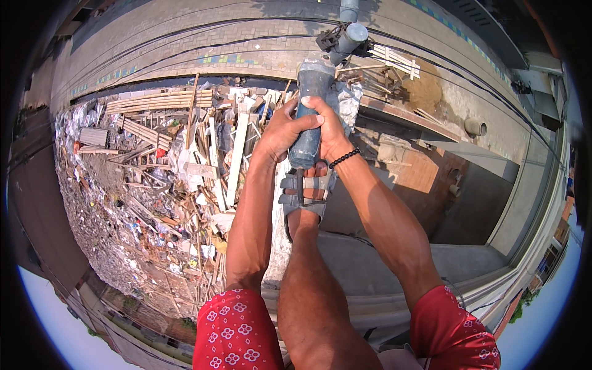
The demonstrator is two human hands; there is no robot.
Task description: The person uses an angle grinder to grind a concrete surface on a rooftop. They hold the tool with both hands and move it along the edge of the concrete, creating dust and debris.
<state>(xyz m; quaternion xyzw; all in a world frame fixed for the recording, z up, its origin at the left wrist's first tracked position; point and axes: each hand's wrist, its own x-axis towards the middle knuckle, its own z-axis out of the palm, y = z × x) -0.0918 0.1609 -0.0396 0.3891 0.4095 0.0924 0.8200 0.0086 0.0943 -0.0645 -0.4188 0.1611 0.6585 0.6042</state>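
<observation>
Both my hands grip a dark grey cylindrical power tool (312,80) in the centre. My left hand (285,127) wraps round its left side, thumb across the body. My right hand (327,126), with a black bead bracelet, holds the right side. Beyond the tool's upper end stands a grey pipe (353,35) with a dark bracket and wires around it; whether the tool touches it I cannot tell. A dark cord hangs from the tool's lower end over my sandalled foot (302,200), which rests on a narrow pale wall top (277,258).
Far below on the left lies debris (235,154) of planks, plastic and rubble. A sunken concrete area (462,216) with plywood (414,171) and pipe pieces is on the right. Overhead-type wires cross the upper view above a paved lane (154,37).
</observation>
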